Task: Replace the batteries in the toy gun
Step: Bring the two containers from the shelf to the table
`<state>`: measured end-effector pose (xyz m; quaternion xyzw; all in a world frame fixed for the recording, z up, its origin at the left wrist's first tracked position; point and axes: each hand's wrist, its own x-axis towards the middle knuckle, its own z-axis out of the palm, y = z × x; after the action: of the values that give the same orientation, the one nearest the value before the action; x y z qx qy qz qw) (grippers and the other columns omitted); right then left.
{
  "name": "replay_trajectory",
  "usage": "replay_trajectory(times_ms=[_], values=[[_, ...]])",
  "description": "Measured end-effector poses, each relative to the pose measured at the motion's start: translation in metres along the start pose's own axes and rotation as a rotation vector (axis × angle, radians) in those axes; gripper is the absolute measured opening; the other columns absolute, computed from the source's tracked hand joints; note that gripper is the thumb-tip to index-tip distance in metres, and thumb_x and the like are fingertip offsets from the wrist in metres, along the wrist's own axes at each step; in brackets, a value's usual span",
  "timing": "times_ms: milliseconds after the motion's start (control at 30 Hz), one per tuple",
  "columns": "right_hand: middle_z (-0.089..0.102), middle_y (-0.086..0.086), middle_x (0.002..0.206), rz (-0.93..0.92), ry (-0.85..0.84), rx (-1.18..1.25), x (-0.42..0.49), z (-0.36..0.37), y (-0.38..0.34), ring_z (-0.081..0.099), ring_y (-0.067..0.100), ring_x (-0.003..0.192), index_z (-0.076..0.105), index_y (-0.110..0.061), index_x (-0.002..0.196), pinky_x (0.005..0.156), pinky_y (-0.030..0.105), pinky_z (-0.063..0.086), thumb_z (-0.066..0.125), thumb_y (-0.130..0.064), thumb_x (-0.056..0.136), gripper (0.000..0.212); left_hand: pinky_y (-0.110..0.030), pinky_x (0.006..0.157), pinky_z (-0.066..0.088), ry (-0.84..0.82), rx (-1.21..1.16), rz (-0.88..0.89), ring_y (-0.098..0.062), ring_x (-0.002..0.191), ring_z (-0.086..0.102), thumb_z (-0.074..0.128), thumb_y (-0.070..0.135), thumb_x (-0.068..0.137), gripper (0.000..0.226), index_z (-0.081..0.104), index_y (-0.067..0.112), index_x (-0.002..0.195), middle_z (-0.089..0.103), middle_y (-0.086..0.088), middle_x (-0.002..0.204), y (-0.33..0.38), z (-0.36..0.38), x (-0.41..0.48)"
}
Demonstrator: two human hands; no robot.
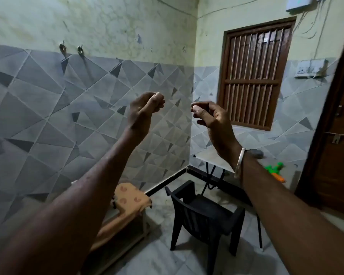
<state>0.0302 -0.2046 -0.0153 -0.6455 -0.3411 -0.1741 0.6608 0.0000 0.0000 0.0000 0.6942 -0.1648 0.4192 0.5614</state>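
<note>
Observed from my remote station, nearest first. Both forearms are raised up into the frame. The right wrist carries a metal bangle (239,163). The left hand (145,108) is clenched, fingers curled in and thumb laid against them, with nothing visible in it. The right hand (207,116) is likewise curled, thumb tip meeting the forefinger, and I see no object in its grasp. The two hands are held apart at about the same height, well above the furniture.

Below the left forearm stands a low stool (141,221) covered with an orange patterned cloth (127,199). Just right of it is a black plastic chair (203,211) on the pale floor. Behind the chair, in the corner, is a white-topped table (213,159) with dark legs.

The toy gun (275,171), green and orange, lies on that table, right of the right wrist, untouched by either hand. A dark item near it is too blurred to identify.

Farthest back: a grey tiled wall (68,116) bearing two hooks (80,50), a brown barred window (254,76), a switchboard (310,68), and a brown door (336,135) at the right edge
</note>
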Motion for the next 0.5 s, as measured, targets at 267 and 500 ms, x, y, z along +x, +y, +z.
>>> replay_trajectory(times_ms=[267,500], values=[[0.073,0.003,0.104,0.139,-0.103,0.110,-0.021,0.047,0.048,0.067,0.014,0.099,0.071,-0.013,0.108,0.086,0.027,0.054,0.063,-0.025,0.092,0.021,-0.051,0.089,0.054,0.093,0.121,-0.123,-0.037,0.097,0.069,0.057,0.049,0.087,0.041,0.073,0.013,0.098,0.072,-0.021,0.100,-0.035,-0.046,-0.047],[0.073,0.004,0.104,0.239,-0.190,0.176,-0.044,0.100,0.098,0.067,0.008,0.095,0.070,-0.011,0.109,0.078,0.019,0.052,0.063,-0.022,0.093,0.021,-0.048,0.087,0.055,0.177,0.214,-0.222,-0.037,0.097,0.068,0.057,0.047,0.089,0.050,0.072,0.002,0.103,0.071,-0.023,0.100,-0.073,-0.089,-0.086]])
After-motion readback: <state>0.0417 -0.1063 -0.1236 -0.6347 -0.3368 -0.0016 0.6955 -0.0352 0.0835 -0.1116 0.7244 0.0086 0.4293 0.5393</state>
